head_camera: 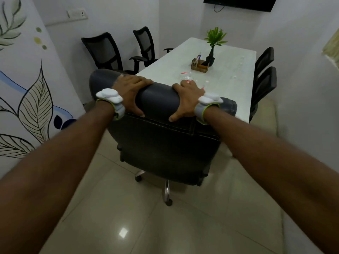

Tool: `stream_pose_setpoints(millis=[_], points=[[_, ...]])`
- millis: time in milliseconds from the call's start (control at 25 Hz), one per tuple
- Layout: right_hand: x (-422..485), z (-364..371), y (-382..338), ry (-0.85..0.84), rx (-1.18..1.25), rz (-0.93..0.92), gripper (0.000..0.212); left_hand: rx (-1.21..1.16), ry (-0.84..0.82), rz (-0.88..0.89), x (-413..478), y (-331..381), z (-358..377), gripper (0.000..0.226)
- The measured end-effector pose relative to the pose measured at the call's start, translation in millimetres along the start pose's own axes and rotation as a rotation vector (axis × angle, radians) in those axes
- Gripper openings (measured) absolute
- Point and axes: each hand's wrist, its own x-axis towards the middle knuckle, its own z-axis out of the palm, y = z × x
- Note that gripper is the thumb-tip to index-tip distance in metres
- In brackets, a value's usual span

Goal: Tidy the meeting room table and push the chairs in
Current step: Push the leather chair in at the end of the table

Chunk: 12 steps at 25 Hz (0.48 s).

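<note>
Two arms stretch forward; the left hand (131, 92) and the right hand (185, 99) grasp the top of the black chair (165, 142), thumbs on its back. The chair stands at the near end of the table (238, 92); farther on the table stands a plant (215, 38).

Dark padded swivel chair (165, 143) upright at the counter's (229, 57) near end, backrest to camera, not tucked in. Two mesh chairs (104, 50) stand clear of the counter's left side; two black chairs (265, 83) sit against its right side. Clear wrappers (187, 78) on its near half.
</note>
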Motion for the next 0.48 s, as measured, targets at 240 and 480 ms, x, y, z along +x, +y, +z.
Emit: stream_pose_setpoints(millis=[240,480], points=[[2.9,3.7,-8.1,-0.038,-0.043,0.074,0.109,0.016,-0.018,0.039,-0.4,-11.6,5.2,0.111],[44.9,-18.6,-23.2,-0.062,0.447,0.15,0.047,-0.044,-0.053,0.057,-3.4,-37.9,-6.8,0.11]])
